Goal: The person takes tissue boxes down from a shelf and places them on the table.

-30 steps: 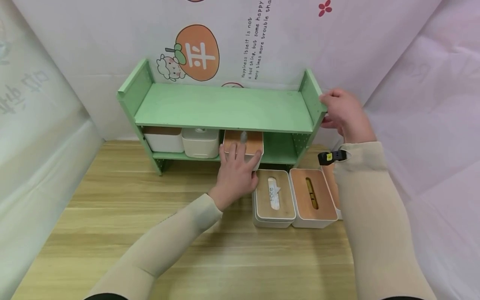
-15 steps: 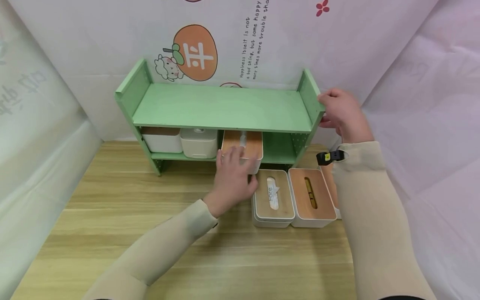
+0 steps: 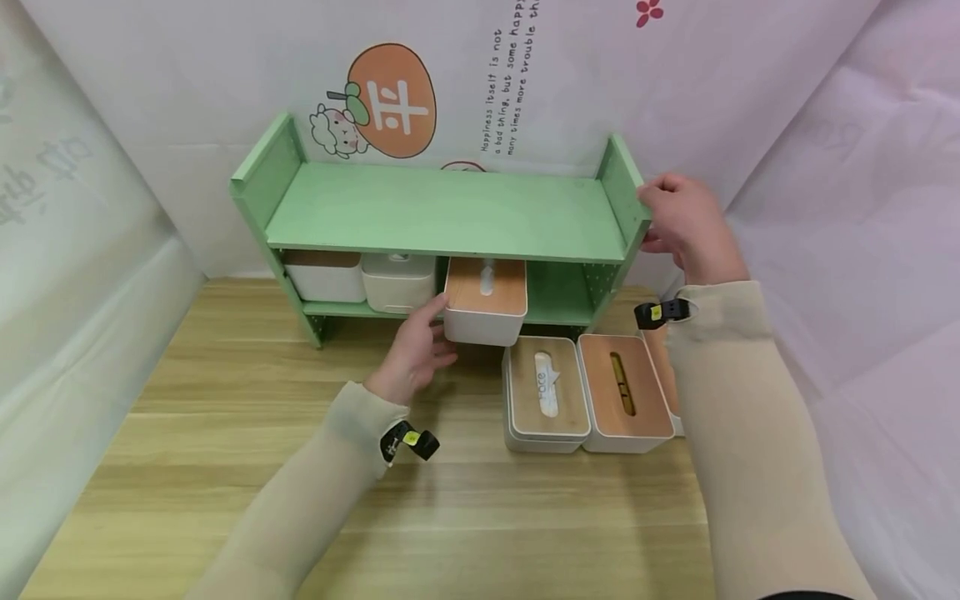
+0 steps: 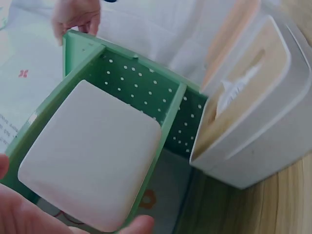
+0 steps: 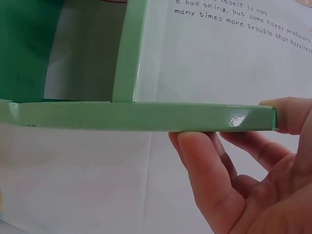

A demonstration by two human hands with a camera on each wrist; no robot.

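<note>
A white tissue box with a wood-look lid [image 3: 486, 287] sticks out from the lower level of a green shelf [image 3: 450, 212], its front past the shelf edge. My left hand [image 3: 411, 350] is at the box's left side, thumb by its front left corner and the other fingers loosely extended lower down. In the left wrist view the box's plain white face [image 4: 92, 156] fills the middle, with fingertips [image 4: 139, 225] near its lower edge. With thumb and fingers on either side, my right hand [image 3: 686, 225] grips the shelf's right side panel [image 5: 204, 117].
Inside the shelf, left of the tissue box, sit a wood-lidded white box [image 3: 324, 277] and a cream box [image 3: 399, 283]. On the wooden table [image 3: 285, 433], a light-lidded tissue box [image 3: 547, 425] and a brown-lidded one [image 3: 628, 425] stand side by side, another partly hidden by my right sleeve.
My left hand has left the tissue box's front and top and moved left and down to its left side. The box protrudes further from the shelf. My right hand stays on the panel.
</note>
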